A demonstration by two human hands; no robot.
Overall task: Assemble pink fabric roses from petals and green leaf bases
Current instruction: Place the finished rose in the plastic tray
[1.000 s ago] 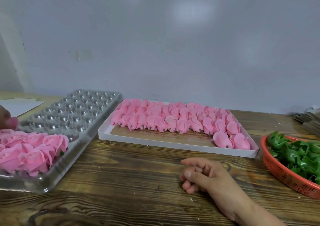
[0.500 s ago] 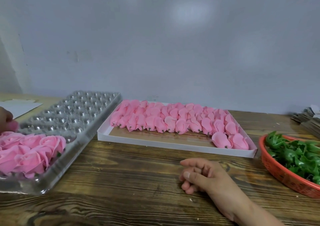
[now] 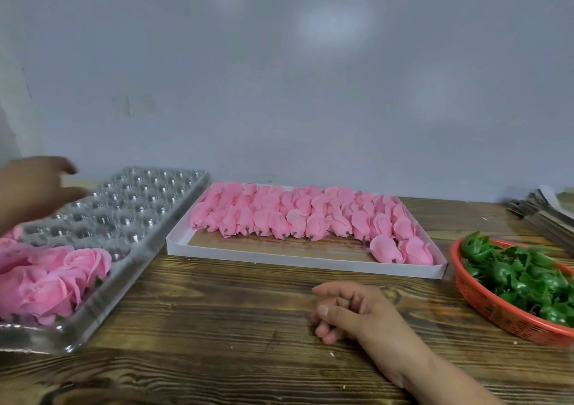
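Pink rose heads (image 3: 313, 218) lie in rows in the white cardboard tray (image 3: 298, 257) at centre, finished roses (image 3: 56, 277) fill the near cells of the clear plastic cell tray (image 3: 139, 205) at left, and green leaf bases (image 3: 521, 277) sit in the orange basket (image 3: 484, 299) at right. The left hand (image 3: 34, 190), blurred, hovers over the cell tray with fingers spread and holds nothing visible; the right hand (image 3: 351, 311) rests loosely curled and empty on the wooden table (image 3: 233, 311). Recommended: take one head by its stub, not the petals, seat one base squarely, then fill the next vacant cell.
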